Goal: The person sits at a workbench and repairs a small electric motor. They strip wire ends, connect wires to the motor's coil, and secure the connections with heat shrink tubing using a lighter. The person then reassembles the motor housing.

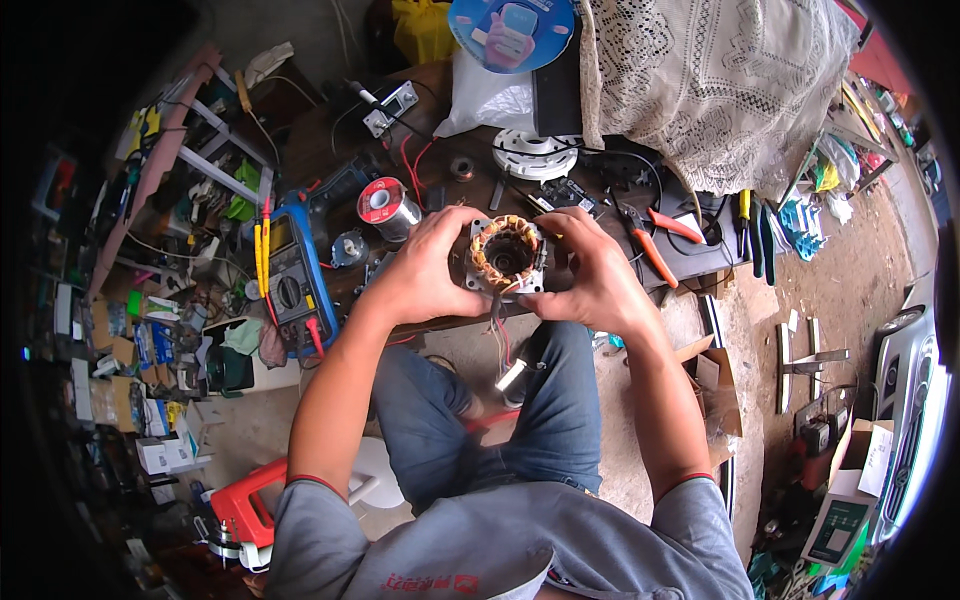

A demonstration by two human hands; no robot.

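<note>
A motor stator [504,251] with a ring of copper windings and a pale square metal frame is gripped between my two hands at the near edge of the workbench. My left hand [432,265] is closed round its left side, thumb towards me. From the right, my right hand [588,268] clasps the other side with fingers and thumb. The ring's round opening faces up, dark inside. Wires hang from its near side, and a silver cylinder [511,376] dangles at their lower end above my legs.
Left of my hands are a solder spool [400,215] and a blue multimeter [292,280] with probes. Orange-handled pliers [648,245] lie to the right. Beyond stand a white round housing [535,155] and a lace cloth [700,80]. A red power tool [243,503] rests below left.
</note>
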